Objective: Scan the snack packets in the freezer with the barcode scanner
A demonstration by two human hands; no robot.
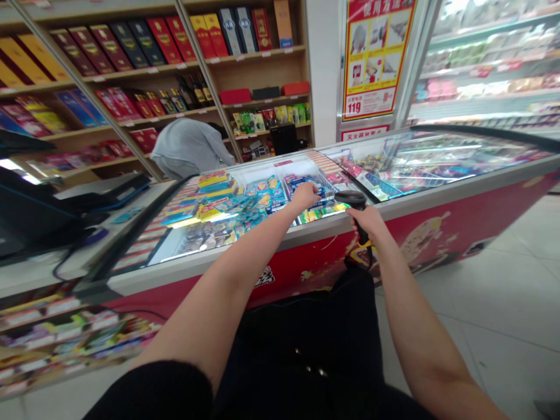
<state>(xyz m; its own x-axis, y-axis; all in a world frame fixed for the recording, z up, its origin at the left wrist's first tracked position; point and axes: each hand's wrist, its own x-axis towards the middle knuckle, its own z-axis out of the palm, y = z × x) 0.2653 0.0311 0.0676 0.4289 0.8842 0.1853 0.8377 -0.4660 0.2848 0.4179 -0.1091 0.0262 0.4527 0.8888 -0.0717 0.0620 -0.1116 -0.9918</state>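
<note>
My right hand (368, 221) grips a black handheld barcode scanner (359, 224) by its handle, with the scanner's head pointing left over the freezer's front edge. My left hand (305, 196) reaches over the chest freezer (245, 252), just above dark blue ice cream packets (324, 193) in a white wire basket. Its fingers are curled; whether a packet is between them is too blurred to see. Light blue ice cream packets (262, 201) lie to the left of that hand. Yellow-green packets (312, 214) are nearest the front rim below it.
Behind the freezer, a person in a grey top (190, 147) bends by shelves (258, 55) of boxed bottles. A counter (83, 256) with dark equipment adjoins at left. A second glass-topped freezer section (415, 163) extends right, with a tall display fridge (490, 70) beyond.
</note>
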